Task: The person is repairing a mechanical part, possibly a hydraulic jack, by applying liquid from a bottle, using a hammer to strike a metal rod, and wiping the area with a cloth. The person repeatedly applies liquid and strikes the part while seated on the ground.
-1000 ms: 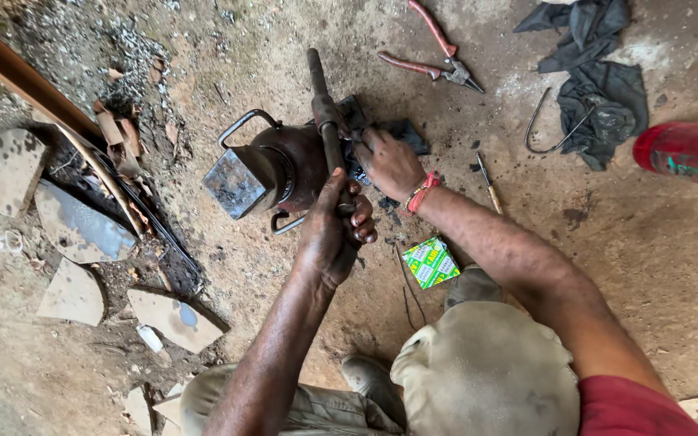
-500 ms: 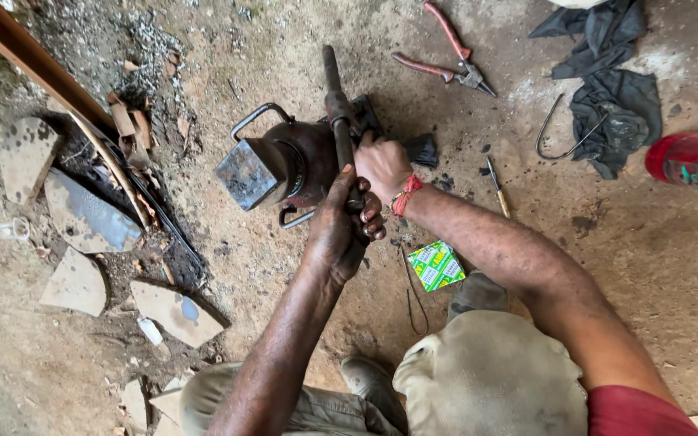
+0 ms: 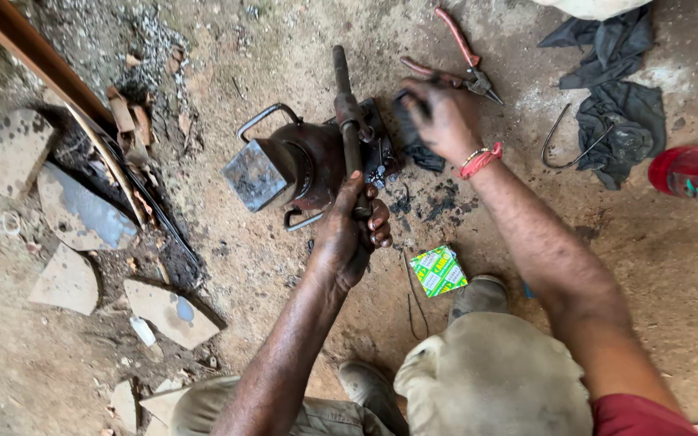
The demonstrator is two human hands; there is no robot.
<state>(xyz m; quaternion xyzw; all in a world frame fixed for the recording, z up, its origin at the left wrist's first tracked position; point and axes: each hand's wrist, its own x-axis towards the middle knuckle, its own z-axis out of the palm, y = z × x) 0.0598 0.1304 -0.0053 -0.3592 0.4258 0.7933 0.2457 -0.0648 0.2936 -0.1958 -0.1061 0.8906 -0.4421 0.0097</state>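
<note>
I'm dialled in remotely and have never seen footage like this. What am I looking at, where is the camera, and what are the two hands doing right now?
This is a single view from a camera worn on a person's head, looking straight down at their own arms and knees as they crouch on a dirt floor.

The left hand is wrapped around the lower end of a long rusty metal rod that runs across a dark, greasy metal machine part with wire handles. The right hand, with a red band at the wrist, rests on a dark rag beside that part; it looks blurred.

Lying around: red-handled pliers, dark cloths, a bent wire hook, a red bottle, a small green and white packet, and broken stone pieces to one side.
</note>
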